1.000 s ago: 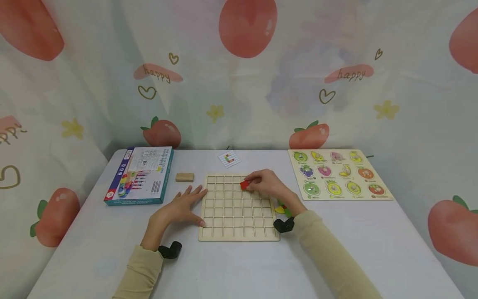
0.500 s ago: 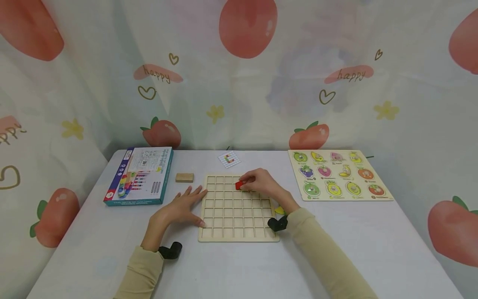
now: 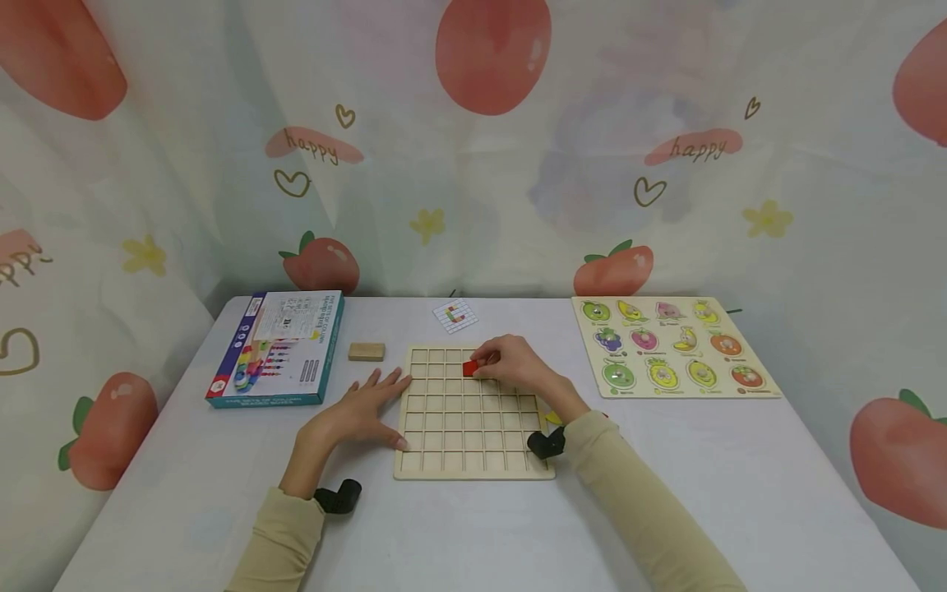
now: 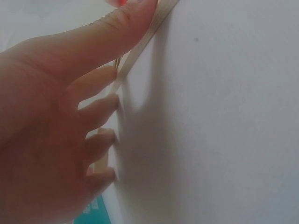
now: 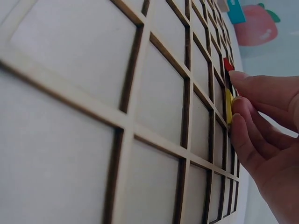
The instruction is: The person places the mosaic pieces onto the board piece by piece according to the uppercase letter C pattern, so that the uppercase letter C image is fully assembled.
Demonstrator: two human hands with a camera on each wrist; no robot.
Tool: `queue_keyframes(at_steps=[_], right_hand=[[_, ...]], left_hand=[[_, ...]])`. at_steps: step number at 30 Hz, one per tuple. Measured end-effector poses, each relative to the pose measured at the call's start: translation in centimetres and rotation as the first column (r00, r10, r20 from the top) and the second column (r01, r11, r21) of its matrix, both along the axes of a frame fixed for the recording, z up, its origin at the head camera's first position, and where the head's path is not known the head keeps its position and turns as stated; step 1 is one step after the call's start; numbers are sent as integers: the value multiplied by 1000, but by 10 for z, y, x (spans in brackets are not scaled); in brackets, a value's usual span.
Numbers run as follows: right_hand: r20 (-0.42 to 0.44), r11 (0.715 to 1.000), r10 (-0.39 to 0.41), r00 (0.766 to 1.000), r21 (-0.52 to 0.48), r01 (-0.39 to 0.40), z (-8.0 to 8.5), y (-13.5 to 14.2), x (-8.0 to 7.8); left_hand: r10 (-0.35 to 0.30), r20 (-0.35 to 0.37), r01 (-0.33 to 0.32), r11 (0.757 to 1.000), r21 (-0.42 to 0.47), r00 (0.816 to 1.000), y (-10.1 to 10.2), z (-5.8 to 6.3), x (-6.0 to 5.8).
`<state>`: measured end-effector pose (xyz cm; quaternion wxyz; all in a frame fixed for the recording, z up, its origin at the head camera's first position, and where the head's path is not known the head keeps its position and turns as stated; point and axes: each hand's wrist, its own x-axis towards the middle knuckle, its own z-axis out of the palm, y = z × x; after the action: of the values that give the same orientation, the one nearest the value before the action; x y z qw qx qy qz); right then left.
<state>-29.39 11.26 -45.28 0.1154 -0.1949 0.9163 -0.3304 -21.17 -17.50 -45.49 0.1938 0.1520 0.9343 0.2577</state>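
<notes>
A light wooden grid board (image 3: pixel 472 474) lies flat on the white table. My left hand (image 3: pixel 361 411) is spread beside it, thumb and a fingertip touching its left edge; in the left wrist view the thumb (image 4: pixel 117 32) lies along that edge. Over the board's far part, my right hand (image 3: pixel 518 366) pinches a small red block (image 3: pixel 469 368) at a cell in the upper rows. From the right wrist, the red block (image 5: pixel 228 64) shows by one fingertip. A yellow piece (image 5: pixel 229 106) shows just below it, at the other fingertips; whether the two are joined I cannot tell.
Behind the board lies a card with a coloured grid pattern (image 3: pixel 455 315). A plain wooden block (image 3: pixel 366 352) and a boxed toy set (image 3: pixel 277 349) stand left. Right is a fruit puzzle board (image 3: pixel 673 345). A yellow piece (image 3: pixel 553 418) peeks out beside my right wrist.
My right hand has moved slightly left across the board with the red block, mostly in the first half second. My right forearm now covers more of the loose coloured pieces. My left hand stays put.
</notes>
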Motion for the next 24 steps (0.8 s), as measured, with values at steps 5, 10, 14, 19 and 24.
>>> queue_keyframes(at_steps=[5, 10, 14, 19, 24], right_hand=[[-28, 1000, 16, 999, 8, -16, 1, -2, 0], [-43, 999, 39, 998, 32, -38, 0, -2, 0], [-42, 999, 43, 998, 32, -42, 1, 0, 2], [-18, 1000, 15, 1000, -11, -15, 0, 6, 4], [-25, 999, 3, 1000, -40, -4, 2, 14, 9]], left_hand=[[6, 10, -6, 1000, -5, 1000, 1, 1, 1], [5, 7, -5, 1000, 1, 1000, 2, 1, 1], [8, 1, -8, 1000, 4, 1000, 1, -1, 1], [12, -3, -12, 1000, 3, 1000, 0, -2, 1], [18, -1, -18, 1000, 1, 1000, 0, -1, 1]])
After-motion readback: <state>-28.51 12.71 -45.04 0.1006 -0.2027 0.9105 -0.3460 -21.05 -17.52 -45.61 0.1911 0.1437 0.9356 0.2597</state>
